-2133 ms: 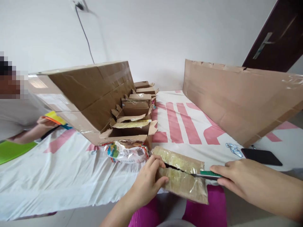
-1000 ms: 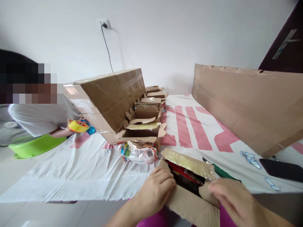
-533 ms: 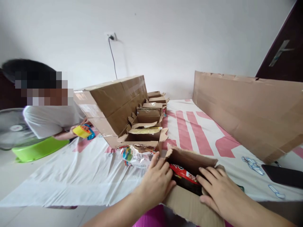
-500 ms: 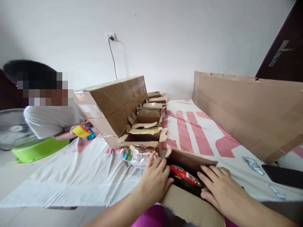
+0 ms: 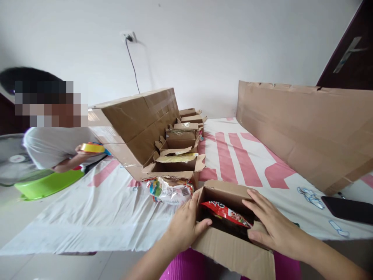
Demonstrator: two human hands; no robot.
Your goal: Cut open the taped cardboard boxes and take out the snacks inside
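An opened cardboard box [image 5: 233,245] sits at the near table edge, tilted a little, its front flap hanging toward me. Inside lies a red snack packet [image 5: 225,213] with white lettering. My left hand [image 5: 188,223] grips the box's left wall, fingers along the outside and thumb over the rim. On the right wall, my right hand [image 5: 272,225] has its fingers over the far corner and its thumb against a small side flap. A clear-and-coloured plastic package [image 5: 170,190] lies just left of the box, near my left fingers.
Several open cardboard boxes [image 5: 177,165] form a row beside a tall taped carton stack [image 5: 136,128]. A large cardboard panel [image 5: 303,132] stands at the right, near a black phone-like object [image 5: 348,209]. At left, a person [image 5: 61,147] holds yellow tape [image 5: 92,147] above a green basin [image 5: 49,184].
My left hand has slid outward onto the box's left wall, and the far flap no longer stands up as high. The person at left has shifted the yellow tape leftward and up.
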